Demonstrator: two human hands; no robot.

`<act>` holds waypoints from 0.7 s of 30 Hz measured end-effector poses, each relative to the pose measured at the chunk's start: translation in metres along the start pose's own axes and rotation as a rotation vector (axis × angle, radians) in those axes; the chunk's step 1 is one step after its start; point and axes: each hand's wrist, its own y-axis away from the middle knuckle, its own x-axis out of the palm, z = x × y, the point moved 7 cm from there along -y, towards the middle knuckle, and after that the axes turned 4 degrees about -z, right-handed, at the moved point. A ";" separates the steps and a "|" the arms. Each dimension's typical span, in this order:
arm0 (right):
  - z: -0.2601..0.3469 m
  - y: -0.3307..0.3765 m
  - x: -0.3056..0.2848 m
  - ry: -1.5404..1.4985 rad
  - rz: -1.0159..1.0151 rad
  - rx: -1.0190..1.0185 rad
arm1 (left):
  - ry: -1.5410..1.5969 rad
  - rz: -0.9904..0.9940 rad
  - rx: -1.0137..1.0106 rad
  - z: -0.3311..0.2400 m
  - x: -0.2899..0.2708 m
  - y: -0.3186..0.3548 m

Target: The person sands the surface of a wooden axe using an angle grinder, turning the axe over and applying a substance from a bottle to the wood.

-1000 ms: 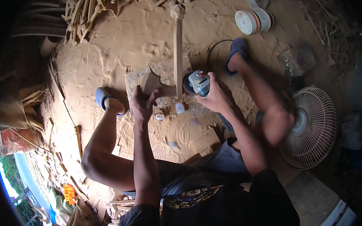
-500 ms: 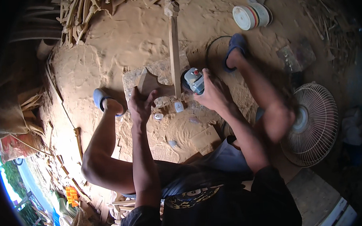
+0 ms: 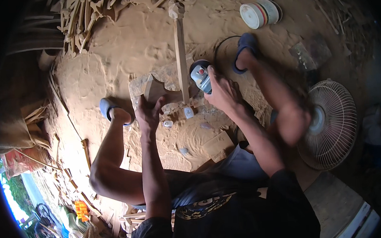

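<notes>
My left hand (image 3: pixel 148 113) is closed on the near side of a carved wooden axe (image 3: pixel 156 88), whose broad curved blade points left. The axe's long squared handle (image 3: pixel 180 54) stretches away from me and ends in a faceted knob. My right hand (image 3: pixel 223 91) wraps round an angle grinder (image 3: pixel 201 78) with a grey-blue body and a red button. Its dark round disc sits just right of the handle; whether they touch, I cannot tell. Beneath the axe is a worn flat slab (image 3: pixel 135 88) on the dusty ground.
Two small whitish pieces (image 3: pixel 189 112) lie by the slab's near edge. A dark cable (image 3: pixel 221 45) curves beyond the grinder. To the right stands a fan (image 3: pixel 330 123) with a wire cage. A white bucket (image 3: pixel 254 15) lies far right; wooden offcuts (image 3: pixel 80 21) are heaped far left.
The grinder has moved slightly away from me along the handle and tilted, with my right hand following. My left hand keeps its hold on the axe. The whole view has shifted a little.
</notes>
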 end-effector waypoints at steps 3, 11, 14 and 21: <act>-0.023 0.003 0.004 -0.170 0.016 0.123 | -0.046 -0.005 0.005 -0.006 0.001 0.003; -0.061 0.005 0.027 -0.448 -0.036 0.174 | 0.001 -0.009 0.082 -0.009 0.001 0.002; -0.062 0.005 0.031 -0.438 -0.008 0.174 | -0.013 0.001 0.084 -0.014 0.003 0.003; -0.067 0.004 0.035 -0.448 -0.009 0.201 | 0.033 0.035 0.060 -0.011 0.008 0.002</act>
